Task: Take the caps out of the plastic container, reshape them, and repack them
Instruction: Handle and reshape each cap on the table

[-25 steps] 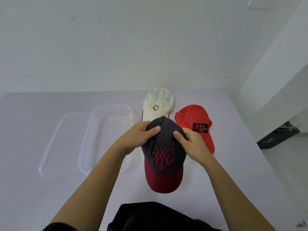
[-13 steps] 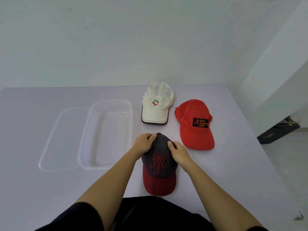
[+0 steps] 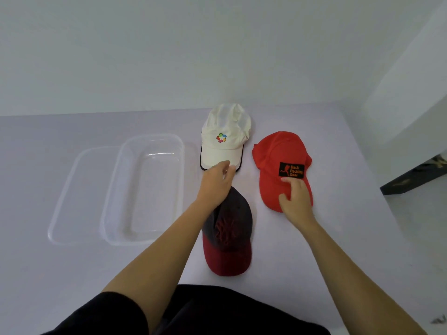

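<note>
Three caps lie on the pale table. The white cap (image 3: 223,139) with a coloured logo is farthest, the red cap (image 3: 278,153) with a black patch is to its right, and the dark cap (image 3: 233,228) with a maroon brim is nearest me. My left hand (image 3: 216,182) reaches over the dark cap's crown, fingertips at the white cap's brim, holding nothing. My right hand (image 3: 294,197) rests palm-down on the red cap's brim, fingers spread toward the patch. The clear plastic container (image 3: 145,189) sits at left with nothing inside.
The container's clear lid (image 3: 72,194) lies flat beside it on the left. The table's right edge runs past the red cap, with a dark object (image 3: 416,175) on the floor beyond. A white wall stands behind the table.
Both hands have let go of the dark cap, which now lies on the table. My left hand moved forward to the white cap, my right hand moved right onto the red cap.
</note>
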A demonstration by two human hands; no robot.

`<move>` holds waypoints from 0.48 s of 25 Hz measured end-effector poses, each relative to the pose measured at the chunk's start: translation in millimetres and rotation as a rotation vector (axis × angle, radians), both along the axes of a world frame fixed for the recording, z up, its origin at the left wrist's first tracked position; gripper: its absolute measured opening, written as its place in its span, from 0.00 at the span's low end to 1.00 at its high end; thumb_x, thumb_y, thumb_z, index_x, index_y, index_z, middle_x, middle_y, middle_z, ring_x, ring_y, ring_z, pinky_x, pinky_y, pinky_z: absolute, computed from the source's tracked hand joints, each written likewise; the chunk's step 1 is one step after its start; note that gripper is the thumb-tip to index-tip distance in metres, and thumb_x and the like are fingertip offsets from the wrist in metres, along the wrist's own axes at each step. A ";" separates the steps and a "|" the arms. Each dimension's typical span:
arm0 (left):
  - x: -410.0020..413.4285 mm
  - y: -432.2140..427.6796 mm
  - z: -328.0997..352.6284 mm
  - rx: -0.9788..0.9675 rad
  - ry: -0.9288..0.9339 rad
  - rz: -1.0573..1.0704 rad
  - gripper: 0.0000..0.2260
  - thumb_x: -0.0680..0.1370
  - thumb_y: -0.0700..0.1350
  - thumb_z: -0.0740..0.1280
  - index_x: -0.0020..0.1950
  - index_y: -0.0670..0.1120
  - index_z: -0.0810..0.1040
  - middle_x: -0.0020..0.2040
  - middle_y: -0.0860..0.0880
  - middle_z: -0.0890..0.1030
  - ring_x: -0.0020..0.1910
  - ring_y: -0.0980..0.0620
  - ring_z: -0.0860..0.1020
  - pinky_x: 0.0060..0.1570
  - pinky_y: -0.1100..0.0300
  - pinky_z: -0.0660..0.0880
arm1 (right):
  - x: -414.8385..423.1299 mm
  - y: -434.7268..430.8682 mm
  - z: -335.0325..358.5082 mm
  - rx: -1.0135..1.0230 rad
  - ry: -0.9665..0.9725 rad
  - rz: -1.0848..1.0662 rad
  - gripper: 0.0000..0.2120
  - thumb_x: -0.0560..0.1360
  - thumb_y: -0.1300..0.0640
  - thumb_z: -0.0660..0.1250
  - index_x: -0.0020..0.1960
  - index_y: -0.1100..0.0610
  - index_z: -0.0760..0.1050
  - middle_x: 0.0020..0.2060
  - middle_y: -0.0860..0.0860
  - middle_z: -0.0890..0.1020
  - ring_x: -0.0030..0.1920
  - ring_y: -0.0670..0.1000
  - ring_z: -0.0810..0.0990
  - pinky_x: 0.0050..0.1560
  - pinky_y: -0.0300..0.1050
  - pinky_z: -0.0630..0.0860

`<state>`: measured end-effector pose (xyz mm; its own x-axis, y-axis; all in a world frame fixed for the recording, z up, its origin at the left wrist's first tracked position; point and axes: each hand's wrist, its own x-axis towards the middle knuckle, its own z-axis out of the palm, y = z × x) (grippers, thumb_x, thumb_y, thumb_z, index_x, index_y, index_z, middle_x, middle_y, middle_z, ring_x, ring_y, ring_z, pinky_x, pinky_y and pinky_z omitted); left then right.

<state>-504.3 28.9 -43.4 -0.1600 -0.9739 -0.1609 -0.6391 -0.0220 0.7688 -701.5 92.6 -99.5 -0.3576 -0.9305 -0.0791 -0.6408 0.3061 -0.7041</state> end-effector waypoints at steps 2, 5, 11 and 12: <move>-26.9 2.9 -1.8 -0.063 -0.007 -0.087 0.18 0.81 0.44 0.58 0.69 0.39 0.70 0.66 0.42 0.76 0.65 0.46 0.74 0.59 0.65 0.65 | -27.5 6.5 -12.9 0.210 0.145 0.061 0.37 0.68 0.67 0.66 0.73 0.61 0.57 0.73 0.63 0.57 0.73 0.62 0.56 0.73 0.53 0.56; -62.8 11.7 -19.9 -0.015 -0.088 -0.273 0.23 0.78 0.36 0.59 0.74 0.40 0.64 0.70 0.40 0.71 0.68 0.43 0.70 0.66 0.58 0.65 | -49.9 19.0 -34.1 0.391 0.289 0.184 0.44 0.71 0.62 0.68 0.76 0.62 0.41 0.76 0.63 0.45 0.76 0.62 0.48 0.74 0.55 0.54; -118.2 40.1 -69.8 0.130 -0.443 -0.449 0.38 0.77 0.36 0.62 0.76 0.39 0.38 0.77 0.35 0.40 0.76 0.36 0.47 0.73 0.48 0.55 | -60.6 31.7 -36.2 0.311 0.239 0.239 0.33 0.80 0.54 0.56 0.76 0.63 0.40 0.77 0.61 0.48 0.75 0.58 0.56 0.70 0.50 0.62; -124.6 41.1 -73.1 0.096 -0.470 -0.393 0.36 0.78 0.38 0.61 0.76 0.39 0.38 0.77 0.34 0.41 0.76 0.36 0.46 0.73 0.47 0.54 | -59.1 33.9 -32.1 0.300 0.229 0.235 0.32 0.80 0.53 0.55 0.76 0.62 0.42 0.77 0.59 0.50 0.75 0.58 0.57 0.70 0.51 0.63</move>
<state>-628.9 69.9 -116.5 -0.3949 -0.8339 -0.3855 -0.8830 0.2287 0.4098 -760.5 126.5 -131.6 -0.1789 -0.9367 -0.3011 -0.8467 0.3024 -0.4378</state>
